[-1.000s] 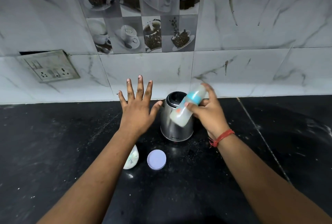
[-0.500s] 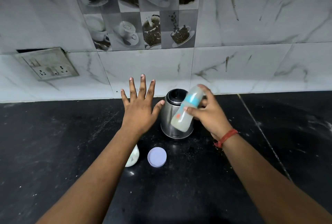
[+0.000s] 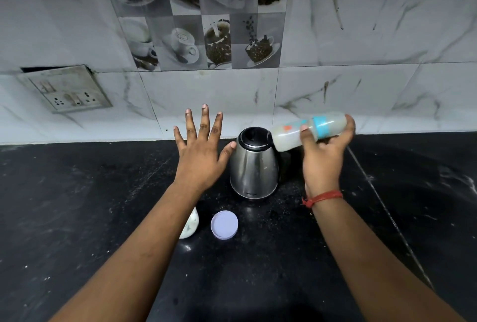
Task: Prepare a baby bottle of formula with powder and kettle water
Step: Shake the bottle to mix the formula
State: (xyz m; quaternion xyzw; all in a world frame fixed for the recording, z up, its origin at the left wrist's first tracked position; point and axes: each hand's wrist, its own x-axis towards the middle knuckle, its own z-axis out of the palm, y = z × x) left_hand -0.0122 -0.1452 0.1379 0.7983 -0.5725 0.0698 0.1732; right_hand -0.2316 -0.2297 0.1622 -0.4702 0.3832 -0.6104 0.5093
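My right hand [image 3: 325,152] is wrapped around the baby bottle [image 3: 307,132], thumb on the near side and fingers curled behind it, holding it up in the air just right of the kettle [image 3: 253,165] and in front of the marble wall tiles. The bottle lies nearly on its side, its base pointing left over the kettle's black lid and its capped end tucked against my fingertips on the right. It is translucent, filled with cloudy, milky-white liquid, with a bright blue collar ring around the neck and small orange and blue printed marks on the body. A red thread bracelet [image 3: 322,197] circles that wrist. My left hand [image 3: 204,151] holds nothing: it hovers flat, palm down, fingers spread wide apart, its thumb tip right by the kettle's upper left side. The kettle is brushed steel and stands upright on the black countertop [image 3: 77,205]. Nearer me on the counter lie a round lavender lid [image 3: 224,225] and, partly hidden under my left forearm, a white container [image 3: 189,226].
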